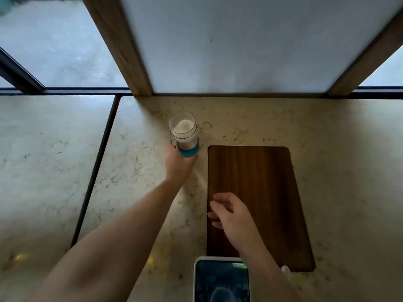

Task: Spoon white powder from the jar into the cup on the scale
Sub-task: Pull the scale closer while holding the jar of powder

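While your left hand (pixel 177 163) wraps the base of the clear glass jar w/ teal band (pixel 184 136), white powder (pixel 182 126) inside, on the pale marble counter (pixel 139 162), your right hand (pixel 231 214) hovers empty, fingers loosely apart, over the dark wooden board (pixel 261 182); white-rimmed glass scale (pixel 221 280) at near edge.

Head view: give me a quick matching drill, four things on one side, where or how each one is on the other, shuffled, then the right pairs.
Things:
1. jar
2. cutting board
3. right hand
4. scale

Places or states:
A. lies flat at the near edge, dark top
B. open, holds nothing, over the board
C. held by the left hand, white powder inside
D. dark wood, right of the jar

Pairs: 1-C, 2-D, 3-B, 4-A
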